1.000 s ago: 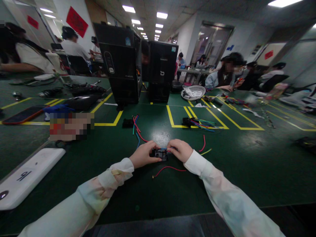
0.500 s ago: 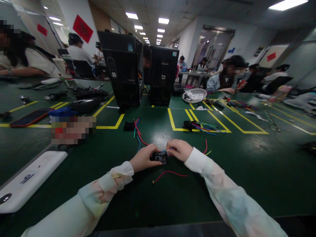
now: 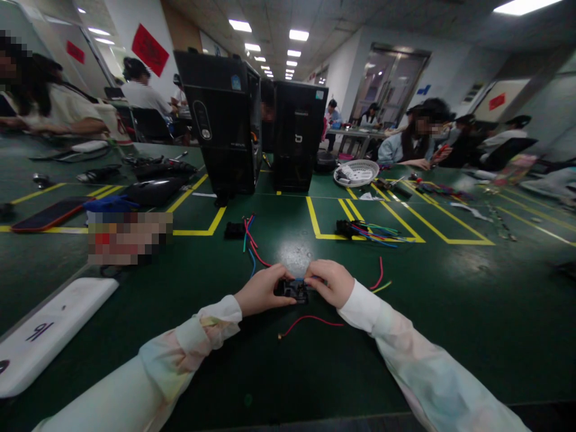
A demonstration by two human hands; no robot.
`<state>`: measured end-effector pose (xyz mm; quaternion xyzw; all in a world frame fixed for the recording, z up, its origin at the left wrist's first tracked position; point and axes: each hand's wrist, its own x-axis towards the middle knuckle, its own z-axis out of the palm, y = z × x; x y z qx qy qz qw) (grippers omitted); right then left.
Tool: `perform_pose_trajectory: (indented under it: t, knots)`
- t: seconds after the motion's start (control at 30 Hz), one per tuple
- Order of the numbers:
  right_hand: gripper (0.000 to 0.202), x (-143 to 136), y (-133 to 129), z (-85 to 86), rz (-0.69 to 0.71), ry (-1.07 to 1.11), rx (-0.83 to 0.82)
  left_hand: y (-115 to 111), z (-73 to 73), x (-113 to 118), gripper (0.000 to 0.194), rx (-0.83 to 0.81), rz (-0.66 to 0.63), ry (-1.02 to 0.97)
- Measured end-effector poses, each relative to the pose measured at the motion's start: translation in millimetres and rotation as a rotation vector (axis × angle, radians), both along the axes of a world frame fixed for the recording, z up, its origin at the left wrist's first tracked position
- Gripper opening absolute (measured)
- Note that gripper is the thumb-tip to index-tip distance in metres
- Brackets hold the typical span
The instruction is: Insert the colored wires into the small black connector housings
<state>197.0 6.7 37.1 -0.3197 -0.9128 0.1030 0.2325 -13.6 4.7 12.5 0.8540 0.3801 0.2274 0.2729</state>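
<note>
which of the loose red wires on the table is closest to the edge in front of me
The red wire lying just below your hands, with a small brassy end at its left; the other red ones lie farther back.

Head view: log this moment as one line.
left hand: holding black part | right hand: fingertips at its upper edge | red wire: on green table, nearer the wearer

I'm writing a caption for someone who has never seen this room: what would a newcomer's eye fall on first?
Probably the two black computer towers, standing upright side by side at the far middle of the green table. Next, the left hand gripping a small black part near the centre, the right hand at its right end, and a loose red wire lying just nearer.
</note>
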Motion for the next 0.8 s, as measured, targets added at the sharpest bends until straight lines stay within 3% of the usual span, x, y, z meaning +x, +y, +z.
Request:
perform_pose_trajectory:
  t: [0.13,0.37,0.8]
  knots:
    - [0.014,4.8,3.5,-1.6,0.035,-0.011,-0.055,0.1,0.5,-0.5,0.038,-0.002,0.018,0.012]
    - [0.011,7.5,14.4,-9.6,-0.097,-0.016,-0.087,2.9,-0.6,-2.7,0.041,0.008,-0.018,0.035]
    - [0.01,6.7,1.2,-3.5,-0.129,-0.069,-0.126,0.5,-0.9,1.3,0.038,0.018,0.075,0.03]
